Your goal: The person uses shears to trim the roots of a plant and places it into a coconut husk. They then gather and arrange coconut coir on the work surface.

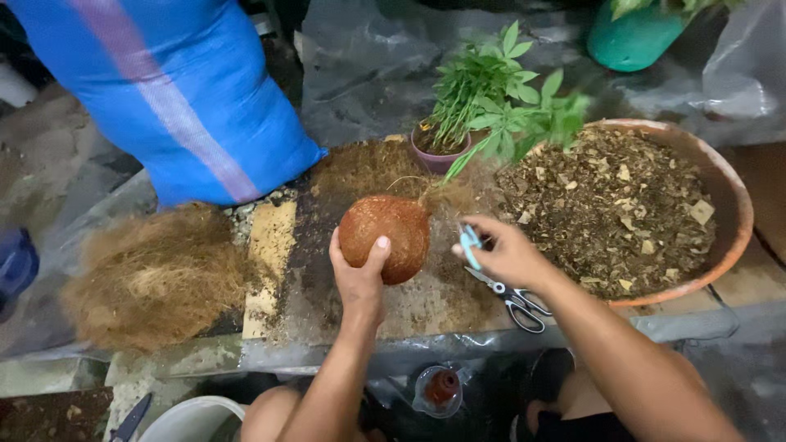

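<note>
Head: scissors (pixel 517 299) perhaps beneath hands (pixel 360 274).

Rough, matt fibre-wrapped ball (pixel 385 237)

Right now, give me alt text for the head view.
A left hand grips a round brown fibre-wrapped root ball on a soil-strewn board, its leafy plant tilted away; the right hand pinches a small light-blue tool above black-handled scissors, beside a terracotta bowl of mulch.

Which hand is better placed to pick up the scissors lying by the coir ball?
The right hand, probably. It hovers just above the black-handled metal scissors on the soil-dusted bench, though it already pinches a small light-blue item. The left hand is busy cupping the round brown coir-wrapped ball.
</note>
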The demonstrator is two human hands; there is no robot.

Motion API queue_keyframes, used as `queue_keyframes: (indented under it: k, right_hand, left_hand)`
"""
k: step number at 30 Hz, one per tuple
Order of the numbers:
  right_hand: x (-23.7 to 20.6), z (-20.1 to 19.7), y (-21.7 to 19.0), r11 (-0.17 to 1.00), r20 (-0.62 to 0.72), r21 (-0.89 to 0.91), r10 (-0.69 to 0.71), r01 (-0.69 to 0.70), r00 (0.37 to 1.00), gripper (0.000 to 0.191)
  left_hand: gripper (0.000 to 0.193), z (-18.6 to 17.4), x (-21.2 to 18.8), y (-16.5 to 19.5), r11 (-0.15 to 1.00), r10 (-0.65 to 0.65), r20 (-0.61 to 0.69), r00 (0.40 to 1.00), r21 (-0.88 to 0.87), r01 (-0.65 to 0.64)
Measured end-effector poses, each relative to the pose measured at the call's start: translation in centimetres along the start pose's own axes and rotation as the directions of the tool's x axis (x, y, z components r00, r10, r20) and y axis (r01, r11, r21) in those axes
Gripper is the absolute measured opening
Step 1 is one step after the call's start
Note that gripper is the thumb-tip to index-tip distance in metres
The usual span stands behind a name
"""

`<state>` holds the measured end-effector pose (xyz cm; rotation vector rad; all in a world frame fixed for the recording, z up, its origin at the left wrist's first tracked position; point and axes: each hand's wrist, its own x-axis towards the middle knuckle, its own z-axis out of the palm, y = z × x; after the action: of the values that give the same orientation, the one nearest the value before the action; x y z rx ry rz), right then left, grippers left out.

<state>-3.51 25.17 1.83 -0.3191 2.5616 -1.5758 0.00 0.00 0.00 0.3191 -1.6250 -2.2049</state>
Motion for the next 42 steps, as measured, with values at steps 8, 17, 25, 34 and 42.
queue_keyframes:
  k: [8,17,25,34,42]
  right_hand:
    - [0.7,0.4,0.5,0.998,0.145,0.060,-0.041,0.033,0.989,0.066]
    - [-0.8,2.2,-2.1,0.951,0.024,-0.229,-0.206,0.206,0.978,0.064]
    - [-1.2,2.4,-3.2,0.901,-0.033,-0.378,-0.245,0.214,0.969,0.068]
    - [-1.4,2.6,-4.1,0.807,-0.027,-0.508,-0.363,0.300,0.931,0.060]
    - [-1.4,2.7,-4.3,0.736,-0.005,-0.577,-0.436,0.354,0.900,0.056]
  left_hand:
    - [0.091,-1.9,1.5,1.2,0.985,-0.117,-0.036,0.992,-0.132,0.112]
    - [0.098,-2.2,-0.1,2.6,0.999,-0.028,-0.023,0.999,0.028,0.029]
    - [0.113,-2.2,-1.2,3.7,0.991,0.033,0.003,0.999,0.127,-0.033]
    - [0.111,-2.4,-1.6,3.2,0.960,0.197,0.045,0.979,0.193,-0.202]
    - [0.109,-2.6,-1.4,2.4,0.970,0.198,0.037,0.979,0.134,-0.201]
